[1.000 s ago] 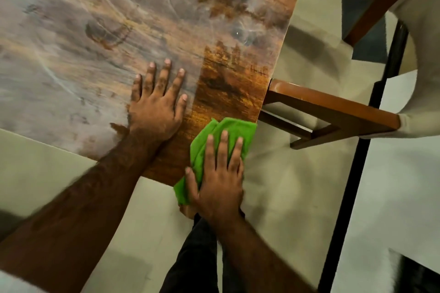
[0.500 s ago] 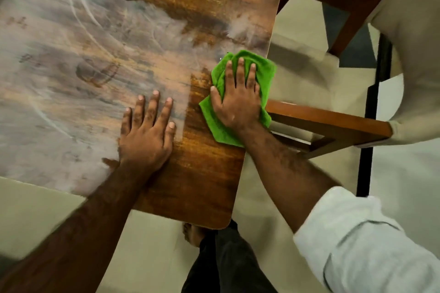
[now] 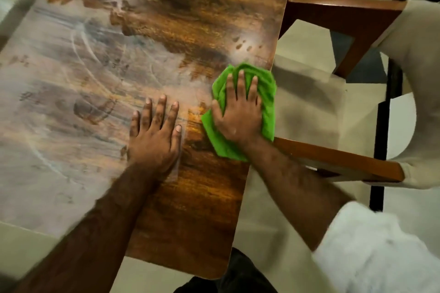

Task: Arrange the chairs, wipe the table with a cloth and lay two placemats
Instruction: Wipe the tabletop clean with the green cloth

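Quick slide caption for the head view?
Right hand presses green cloth on table edge; left hand flat beside it, chair alongside.

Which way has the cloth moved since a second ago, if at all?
Yes: the cloth moved away from the table's near corner, up along its right edge, under the right hand.

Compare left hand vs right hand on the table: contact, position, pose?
Left hand lies flat on the bare table; right hand presses on the green cloth. Left hand sits further in from the table's right edge; right hand is at that edge, beside the chair. Shared: both palm-down, fingers fairly straight, pointing away from the person.
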